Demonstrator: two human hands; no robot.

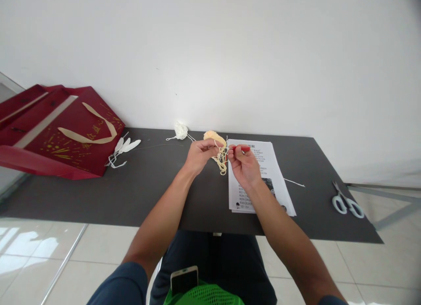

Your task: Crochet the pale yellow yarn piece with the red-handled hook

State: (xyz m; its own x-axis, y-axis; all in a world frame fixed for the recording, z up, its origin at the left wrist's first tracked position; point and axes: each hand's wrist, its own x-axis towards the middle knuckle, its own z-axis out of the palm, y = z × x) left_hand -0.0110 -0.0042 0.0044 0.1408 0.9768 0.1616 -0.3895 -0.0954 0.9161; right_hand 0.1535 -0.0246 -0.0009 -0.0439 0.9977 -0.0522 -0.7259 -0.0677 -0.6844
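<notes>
My right hand (246,166) is closed around the red handle of a crochet hook (244,148), whose thin metal shaft points left. Facing it, my left hand (198,156) pinches pale yellow yarn (221,163) between thumb and fingers. The hook's tip meets the yarn there, but the stitches are too small to make out. Loose strands hang below the fingertips. Just behind my left hand lies a peach-yellow ball of yarn (212,135), partly hidden by the fingers.
Printed sheets (241,199) lie under my right hand on the dark table (148,191). Scissors (344,202) rest near the right edge. A white yarn ball (180,130) sits by the wall. White pieces with strings (126,146) lie beside a red gift bag (88,151) at left.
</notes>
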